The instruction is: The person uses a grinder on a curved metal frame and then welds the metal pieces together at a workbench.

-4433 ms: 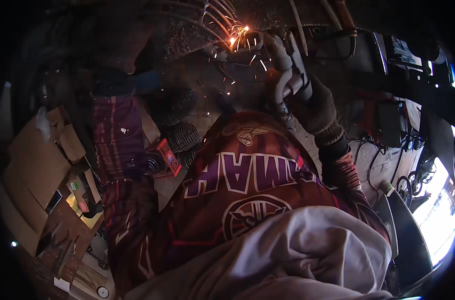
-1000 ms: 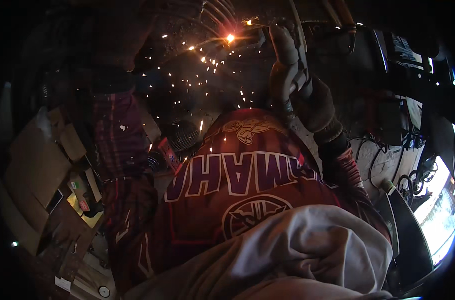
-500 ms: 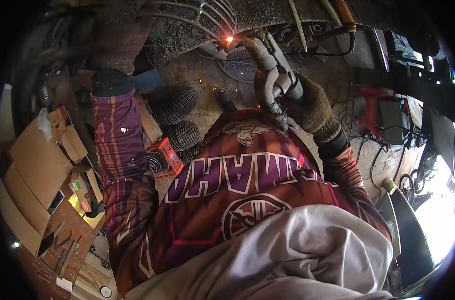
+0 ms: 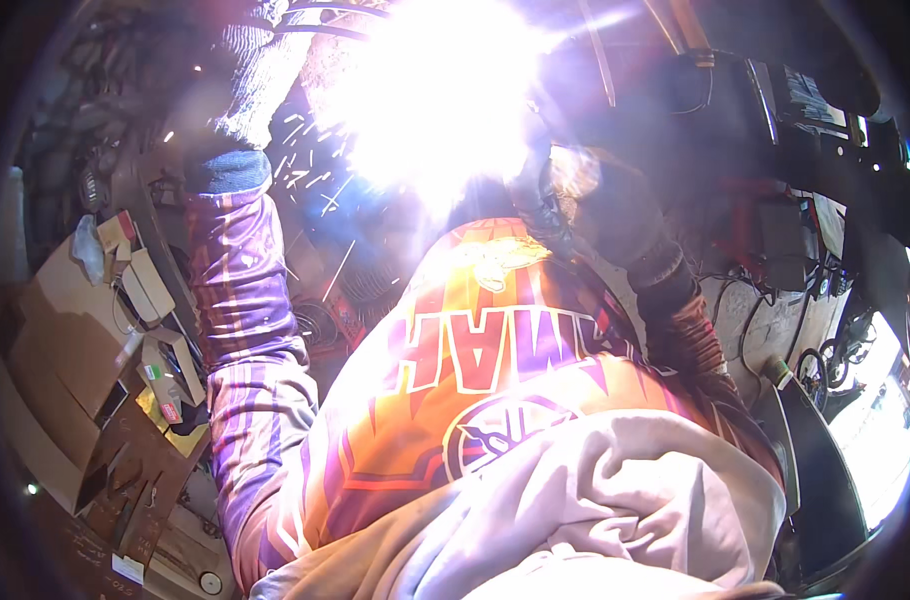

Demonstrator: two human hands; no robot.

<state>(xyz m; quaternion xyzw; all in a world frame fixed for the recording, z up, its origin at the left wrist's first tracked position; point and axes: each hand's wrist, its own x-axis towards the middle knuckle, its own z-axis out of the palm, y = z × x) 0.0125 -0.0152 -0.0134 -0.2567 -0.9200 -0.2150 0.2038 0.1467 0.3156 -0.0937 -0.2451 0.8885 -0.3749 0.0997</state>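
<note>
By the white glare (image 4: 450, 85), thin curved dark metal rods (image 4: 320, 29) seem stiff, best held far out; we can't tell if our gloved left hand (image 4: 258, 85) or gloved right hand (image 4: 620, 208) grips.

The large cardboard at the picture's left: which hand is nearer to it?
Left. In view, the left hand is above and right of the large cardboard; the right hand is much farther right.

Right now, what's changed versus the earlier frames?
The small orange glow has flared into a white glare, hiding the work and brightening the shirt. Right hand: front swung slightly left since the first picture; no grip change discernible. Left hand and cardboard: roughly in place.
</note>
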